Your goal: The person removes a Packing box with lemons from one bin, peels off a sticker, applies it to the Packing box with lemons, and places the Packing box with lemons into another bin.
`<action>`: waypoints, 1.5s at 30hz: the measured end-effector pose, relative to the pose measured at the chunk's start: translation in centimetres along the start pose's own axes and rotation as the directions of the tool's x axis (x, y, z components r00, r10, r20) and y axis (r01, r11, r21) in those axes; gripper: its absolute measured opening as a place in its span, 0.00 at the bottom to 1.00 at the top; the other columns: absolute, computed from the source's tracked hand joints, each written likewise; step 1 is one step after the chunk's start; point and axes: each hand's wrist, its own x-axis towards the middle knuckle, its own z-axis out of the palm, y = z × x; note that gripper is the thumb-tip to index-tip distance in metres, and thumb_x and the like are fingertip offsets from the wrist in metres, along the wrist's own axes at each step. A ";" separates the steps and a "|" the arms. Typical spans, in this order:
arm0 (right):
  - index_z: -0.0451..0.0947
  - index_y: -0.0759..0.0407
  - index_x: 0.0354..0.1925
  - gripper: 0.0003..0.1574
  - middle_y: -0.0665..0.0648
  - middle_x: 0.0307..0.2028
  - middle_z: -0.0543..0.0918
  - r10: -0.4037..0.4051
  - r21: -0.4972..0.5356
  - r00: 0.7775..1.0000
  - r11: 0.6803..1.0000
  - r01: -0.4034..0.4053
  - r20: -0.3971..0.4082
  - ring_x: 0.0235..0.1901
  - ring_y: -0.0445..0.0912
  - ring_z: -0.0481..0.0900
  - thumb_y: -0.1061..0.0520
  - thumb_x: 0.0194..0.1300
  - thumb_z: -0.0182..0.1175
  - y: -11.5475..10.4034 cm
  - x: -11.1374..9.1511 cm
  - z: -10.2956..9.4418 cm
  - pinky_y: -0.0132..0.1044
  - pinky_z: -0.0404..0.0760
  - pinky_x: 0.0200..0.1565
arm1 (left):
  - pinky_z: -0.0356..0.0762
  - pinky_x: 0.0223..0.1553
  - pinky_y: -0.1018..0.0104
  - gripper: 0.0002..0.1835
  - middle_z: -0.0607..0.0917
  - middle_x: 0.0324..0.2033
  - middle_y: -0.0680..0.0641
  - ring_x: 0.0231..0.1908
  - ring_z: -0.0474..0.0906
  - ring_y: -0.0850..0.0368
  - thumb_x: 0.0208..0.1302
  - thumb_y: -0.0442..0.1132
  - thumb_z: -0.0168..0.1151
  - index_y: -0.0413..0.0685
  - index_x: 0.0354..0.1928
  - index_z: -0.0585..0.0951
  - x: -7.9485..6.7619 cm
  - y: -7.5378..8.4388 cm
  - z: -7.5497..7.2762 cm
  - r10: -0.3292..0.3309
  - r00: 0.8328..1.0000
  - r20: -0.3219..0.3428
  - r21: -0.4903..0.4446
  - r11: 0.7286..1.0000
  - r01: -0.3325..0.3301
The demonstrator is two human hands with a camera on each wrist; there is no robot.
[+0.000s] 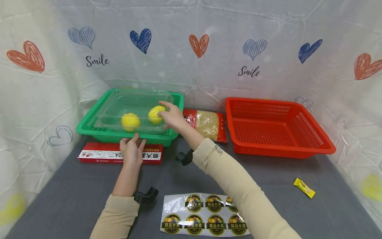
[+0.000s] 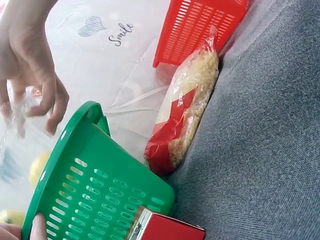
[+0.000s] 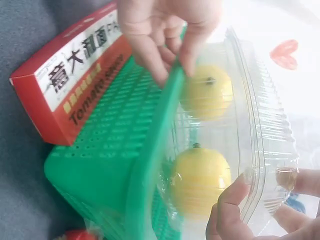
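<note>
— What is each hand doing?
— The right hand (image 1: 171, 118) pinches the clear plastic clamshell (image 1: 135, 108) inside the green basket (image 1: 89, 124); the left hand (image 1: 131, 151), fingers relaxed, touches the basket's front rim.
— How would it handle?
— Light, thin and probably crushable, with two lemons (image 1: 130, 121) rolling inside; best held by the stiffer rim.

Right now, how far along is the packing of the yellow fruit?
Done: two yellow fruits sit in the clear plastic clamshell box inside the green basket. In hand: right hand at the box, left hand on the basket's rim. Left: red basket holds nothing; sticker sheet looks unused.
</note>
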 end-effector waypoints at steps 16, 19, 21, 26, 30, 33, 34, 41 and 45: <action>0.65 0.44 0.63 0.30 0.58 0.43 0.77 -0.015 -0.002 0.999 1.000 0.015 0.037 0.13 0.40 0.57 0.59 0.64 0.54 -0.6 -1.9 -4.3 0.37 0.80 0.29 | 0.73 0.50 0.66 0.09 0.64 0.47 0.49 0.45 0.68 0.57 0.67 0.34 0.48 0.47 0.41 0.58 0.3 -0.1 -0.1 0.015 1.000 0.001 0.005 1.000 -0.015; 0.65 0.46 0.64 0.30 0.59 0.36 0.77 -0.033 -0.021 0.999 0.999 0.033 0.033 0.14 0.41 0.58 0.59 0.64 0.54 -0.7 -2.4 -4.9 0.35 0.78 0.23 | 0.72 0.50 0.66 0.10 0.64 0.47 0.49 0.46 0.68 0.57 0.67 0.34 0.48 0.47 0.41 0.58 0.3 0.0 -0.1 0.018 1.000 0.007 0.003 1.000 -0.018; 0.65 0.47 0.64 0.30 0.60 0.33 0.76 -0.047 -0.025 0.999 0.999 0.048 0.028 0.13 0.41 0.59 0.60 0.64 0.54 -0.7 -2.8 -5.4 0.32 0.74 0.20 | 0.72 0.50 0.66 0.09 0.64 0.47 0.49 0.46 0.68 0.57 0.68 0.34 0.48 0.47 0.41 0.57 0.3 0.0 -0.1 0.017 1.000 0.009 0.002 1.000 -0.017; 0.65 0.48 0.63 0.30 0.63 0.41 0.79 -0.074 -0.032 0.997 0.997 0.075 0.017 0.17 0.43 0.67 0.61 0.64 0.54 -0.5 -3.7 -6.7 0.31 0.68 0.19 | 0.72 0.50 0.66 0.09 0.64 0.44 0.48 0.44 0.69 0.57 0.68 0.34 0.48 0.47 0.40 0.57 0.1 0.0 -0.2 0.014 1.000 0.014 0.004 1.000 -0.014; 0.65 0.47 0.63 0.30 0.63 0.46 0.78 -0.074 -0.043 0.997 0.996 0.074 0.009 0.29 0.48 0.75 0.61 0.64 0.53 -0.3 -4.7 -8.0 0.30 0.71 0.21 | 0.72 0.50 0.67 0.10 0.64 0.42 0.48 0.42 0.69 0.58 0.68 0.34 0.48 0.47 0.40 0.56 0.0 0.0 -0.1 0.013 1.000 0.022 0.016 1.000 -0.013; 0.65 0.48 0.63 0.29 0.63 0.46 0.77 -0.069 -0.044 0.998 0.997 0.069 0.013 0.34 0.52 0.77 0.60 0.64 0.53 -0.1 -5.5 -8.9 0.32 0.77 0.25 | 0.72 0.50 0.68 0.10 0.63 0.41 0.48 0.42 0.68 0.58 0.68 0.35 0.48 0.48 0.41 0.56 -0.1 0.0 -0.1 0.012 1.000 0.021 0.026 1.000 -0.013; 0.65 0.48 0.64 0.29 0.63 0.45 0.77 -0.069 -0.047 0.998 0.996 0.070 0.013 0.35 0.53 0.77 0.60 0.64 0.53 0.0 -5.7 -9.2 0.33 0.78 0.26 | 0.72 0.50 0.68 0.10 0.63 0.41 0.48 0.41 0.68 0.58 0.68 0.35 0.48 0.48 0.41 0.57 -0.1 0.0 -0.1 0.013 1.000 0.020 0.031 0.999 -0.014; 0.66 0.48 0.63 0.28 0.64 0.43 0.78 -0.112 -0.116 0.994 0.987 0.111 -0.003 0.36 0.53 0.75 0.58 0.64 0.53 0.9 -7.3 -11.1 0.35 0.76 0.27 | 0.73 0.49 0.68 0.07 0.65 0.44 0.48 0.44 0.69 0.58 0.68 0.34 0.47 0.48 0.42 0.59 0.0 0.1 -0.1 0.022 0.999 0.026 0.026 0.999 -0.022; 0.66 0.49 0.63 0.28 0.63 0.44 0.76 -0.123 -0.149 0.992 0.981 0.122 -0.001 0.35 0.52 0.73 0.58 0.64 0.53 1.6 -8.4 -12.1 0.34 0.74 0.27 | 0.73 0.49 0.67 0.08 0.68 0.46 0.49 0.44 0.72 0.58 0.68 0.32 0.46 0.49 0.43 0.60 0.0 0.0 -0.1 0.017 1.000 0.024 0.026 1.000 -0.017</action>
